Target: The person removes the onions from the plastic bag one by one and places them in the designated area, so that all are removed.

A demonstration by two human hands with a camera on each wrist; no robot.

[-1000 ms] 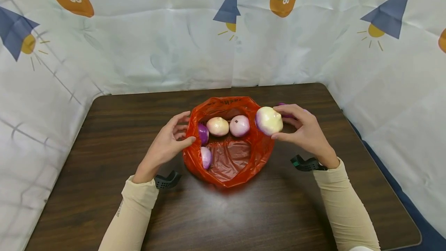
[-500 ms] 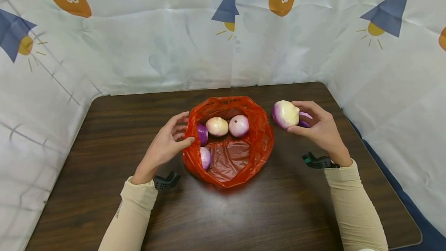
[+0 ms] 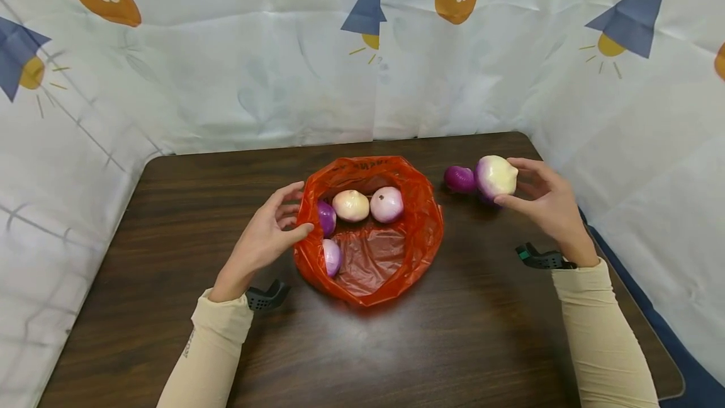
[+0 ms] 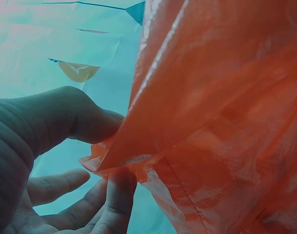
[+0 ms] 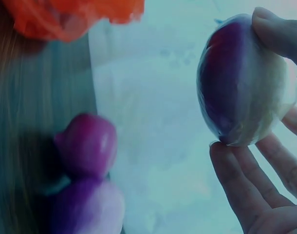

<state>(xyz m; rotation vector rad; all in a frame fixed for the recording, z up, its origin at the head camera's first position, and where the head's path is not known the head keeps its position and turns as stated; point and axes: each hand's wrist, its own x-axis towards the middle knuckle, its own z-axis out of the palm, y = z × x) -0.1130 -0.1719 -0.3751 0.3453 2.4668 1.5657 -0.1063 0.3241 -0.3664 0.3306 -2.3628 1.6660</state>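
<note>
My left hand (image 3: 265, 238) pinches the left rim of a red plastic bag (image 3: 426, 238), whose mouth stands wide. The left wrist view shows the bag's edge between thumb and fingertips (image 4: 121, 187). Inside the bag lie a pale onion (image 3: 350, 206), a pinkish onion (image 3: 387, 204) and two purple ones partly hidden by the rim. My right hand (image 3: 546, 200) holds a white and purple onion (image 3: 496, 178) by thumb and fingertips, right of the bag. In the right wrist view, this onion (image 5: 246, 80) is raised, apart from the two onions on the table.
A small dark purple onion (image 3: 460, 179) rests on the brown table (image 3: 362, 357), right of the bag. Beside it, a purple and white onion (image 5: 87, 209) shows in the right wrist view. Patterned white cloth (image 3: 255, 80) stands around the table's back and sides.
My right hand has moved right with its onion, from the bag's right rim to above the far right of the table. The small purple onion has come into sight. My left hand keeps its grip.
</note>
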